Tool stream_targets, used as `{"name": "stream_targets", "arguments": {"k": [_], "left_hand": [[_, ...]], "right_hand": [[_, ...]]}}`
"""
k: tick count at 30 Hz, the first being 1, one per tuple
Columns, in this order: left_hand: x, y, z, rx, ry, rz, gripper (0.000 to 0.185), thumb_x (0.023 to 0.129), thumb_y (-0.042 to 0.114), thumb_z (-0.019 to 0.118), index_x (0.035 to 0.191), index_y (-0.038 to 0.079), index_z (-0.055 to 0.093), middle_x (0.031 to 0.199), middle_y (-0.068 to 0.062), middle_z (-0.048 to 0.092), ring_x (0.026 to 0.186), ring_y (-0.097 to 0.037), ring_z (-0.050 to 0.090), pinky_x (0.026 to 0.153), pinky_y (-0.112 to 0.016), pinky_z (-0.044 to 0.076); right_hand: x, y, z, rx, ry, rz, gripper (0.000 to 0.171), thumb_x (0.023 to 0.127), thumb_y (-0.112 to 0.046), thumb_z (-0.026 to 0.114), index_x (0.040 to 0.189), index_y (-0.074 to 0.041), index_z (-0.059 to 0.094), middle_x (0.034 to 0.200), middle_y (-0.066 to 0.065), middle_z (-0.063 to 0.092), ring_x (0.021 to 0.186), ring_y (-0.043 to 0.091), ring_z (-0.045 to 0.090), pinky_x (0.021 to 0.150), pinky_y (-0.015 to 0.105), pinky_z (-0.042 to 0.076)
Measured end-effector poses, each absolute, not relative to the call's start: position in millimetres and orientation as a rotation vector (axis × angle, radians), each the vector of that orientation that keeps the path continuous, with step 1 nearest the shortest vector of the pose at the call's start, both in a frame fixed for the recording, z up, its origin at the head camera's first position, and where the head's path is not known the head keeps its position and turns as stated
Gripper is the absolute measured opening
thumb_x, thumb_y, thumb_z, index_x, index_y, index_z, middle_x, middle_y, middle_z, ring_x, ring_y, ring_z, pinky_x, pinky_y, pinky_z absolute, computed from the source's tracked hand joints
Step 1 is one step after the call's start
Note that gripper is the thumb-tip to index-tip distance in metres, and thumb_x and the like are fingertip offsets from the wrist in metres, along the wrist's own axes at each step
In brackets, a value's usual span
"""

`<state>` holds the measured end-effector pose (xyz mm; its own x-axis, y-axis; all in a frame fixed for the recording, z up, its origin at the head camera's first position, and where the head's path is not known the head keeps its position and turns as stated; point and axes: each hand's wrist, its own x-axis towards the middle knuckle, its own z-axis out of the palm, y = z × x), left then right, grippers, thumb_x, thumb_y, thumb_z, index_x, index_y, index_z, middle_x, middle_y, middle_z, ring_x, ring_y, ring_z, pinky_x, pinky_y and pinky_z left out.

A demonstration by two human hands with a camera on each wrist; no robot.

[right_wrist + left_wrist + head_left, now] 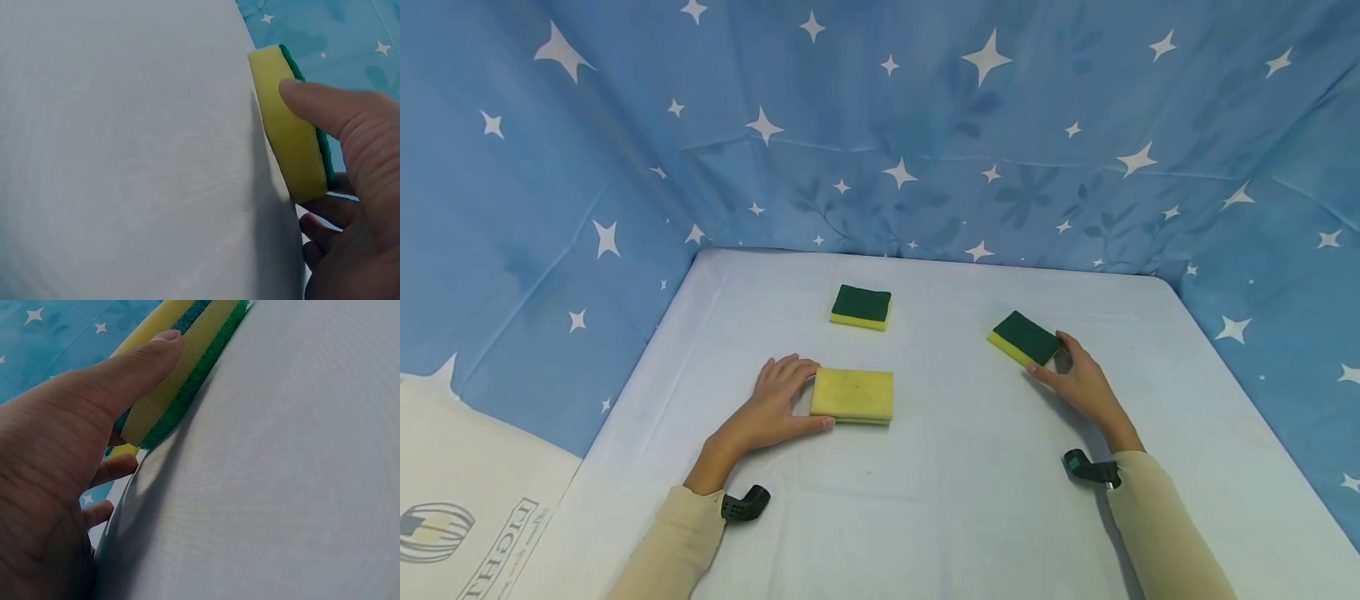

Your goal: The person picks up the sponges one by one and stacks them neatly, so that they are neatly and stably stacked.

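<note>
Toward the left of the table, my left hand (771,408) grips the left end of two stacked sponges. The upper sponge (853,392) lies yellow side up, its dark green scouring layer facing down. Below it is the lower sponge (172,387), also with its green layer underneath, against the white cloth. My left thumb is on the near side, the fingers behind. Farther right, my right hand (1081,383) pinches another sponge (1024,337), green side up and turned at an angle. The thumb presses its yellow foam (284,137); the other fingers are partly hidden behind it.
Another sponge (861,305) lies green side up behind the stack, near the table's far edge. A white cloth (940,467) covers the table. Blue star-printed fabric (880,125) hangs behind it. Printed cream material (482,467) lies at the left edge.
</note>
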<state>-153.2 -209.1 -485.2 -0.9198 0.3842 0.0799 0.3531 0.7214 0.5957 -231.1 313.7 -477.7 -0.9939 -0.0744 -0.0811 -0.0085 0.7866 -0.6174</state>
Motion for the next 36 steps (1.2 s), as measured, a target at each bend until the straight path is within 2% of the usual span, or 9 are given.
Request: {"name": "stream_targets", "arguments": {"k": [12,19,27,36], "left_hand": [[-154,-210,-487,0.628,2.876,0.979,0.088,0.085,0.060,0.083,0.151,0.009,0.054,0.153,-0.015,0.051,0.156,-0.044,0.025,0.126,-0.066,0.003],[-152,-209,-487,0.624,2.873,0.996,0.087,0.085,0.059,0.083,0.150,0.009,0.054,0.153,-0.015,0.052,0.156,-0.045,0.026,0.126,-0.068,0.004],[-152,-210,-487,0.645,2.881,0.994,0.087,0.086,0.058,0.084,0.150,0.008,0.054,0.152,-0.015,0.052,0.155,-0.046,0.026,0.126,-0.067,0.004],[-153,-209,-486,0.654,2.878,0.990,0.086,0.086,0.057,0.083,0.150,0.008,0.054,0.152,-0.016,0.051,0.155,-0.046,0.026,0.126,-0.066,0.003]], "right_hand": [[-228,309,-475,-0.025,2.879,-1.039,0.107,0.098,-0.056,0.074,0.165,0.008,0.020,0.164,0.040,0.028,0.151,0.059,0.027,0.117,0.076,0.025],[-228,308,-473,-0.044,2.879,-1.117,0.103,0.098,-0.050,0.077,0.163,0.008,0.024,0.157,0.038,0.039,0.146,0.056,0.037,0.116,0.074,0.030],[-227,303,-472,-0.087,2.863,-1.207,0.098,0.099,-0.044,0.078,0.163,0.008,0.025,0.153,0.038,0.044,0.141,0.054,0.044,0.113,0.072,0.036],[-224,288,-464,-0.115,2.813,-1.228,0.100,0.098,-0.046,0.078,0.166,0.003,0.023,0.159,0.037,0.040,0.147,0.056,0.039,0.114,0.074,0.035]]}}
